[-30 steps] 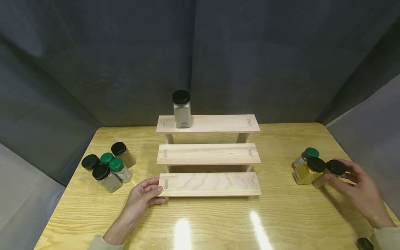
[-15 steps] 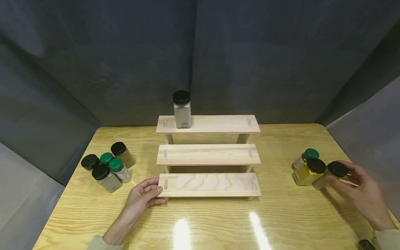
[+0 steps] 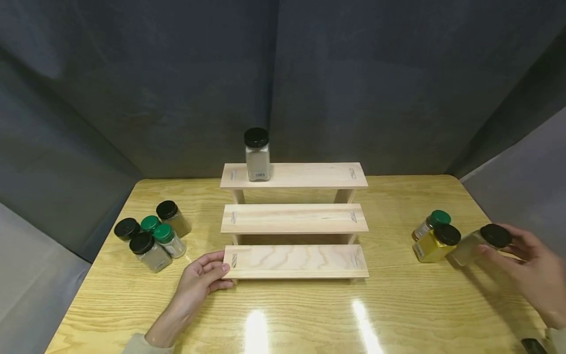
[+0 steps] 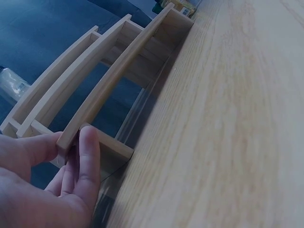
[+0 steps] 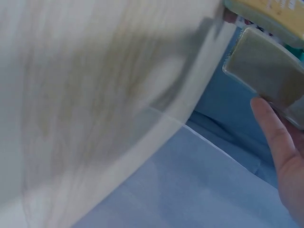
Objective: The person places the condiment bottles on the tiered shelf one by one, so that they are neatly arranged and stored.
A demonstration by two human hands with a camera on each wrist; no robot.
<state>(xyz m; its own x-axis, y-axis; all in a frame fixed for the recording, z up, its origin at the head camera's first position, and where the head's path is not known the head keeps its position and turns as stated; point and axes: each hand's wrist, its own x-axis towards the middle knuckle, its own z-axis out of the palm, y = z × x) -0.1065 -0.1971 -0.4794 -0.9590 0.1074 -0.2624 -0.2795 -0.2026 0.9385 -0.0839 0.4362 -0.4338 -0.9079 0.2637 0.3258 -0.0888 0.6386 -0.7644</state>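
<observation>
My left hand (image 3: 201, 275) pinches the left end of the lowest step of a three-tier wooden shelf (image 3: 296, 260), thumb on top and fingers beneath, as the left wrist view also shows. At the right, my right hand (image 3: 530, 265) grips a clear spice jar (image 3: 470, 248) with a black lid, near its top. The jar is tilted, its lid leaning right; its base faces the right wrist camera. Beside it stand a yellow spice jar (image 3: 431, 247) with a black lid and a smaller green-lidded jar (image 3: 423, 228). Another black-lidded spice jar (image 3: 258, 162) stands on the top tier, left side.
Several spice jars with black or green lids, one a green-lidded jar (image 3: 174, 243), cluster on the table's left side. Dark curtains (image 3: 309, 88) hang behind the table (image 3: 300, 319). A dark object (image 3: 532, 345) shows by the right sleeve.
My right hand has moved right with the black-lidded spice jar, which now tilts and stands apart from the yellow jar at its top. My left hand has stayed on the shelf.
</observation>
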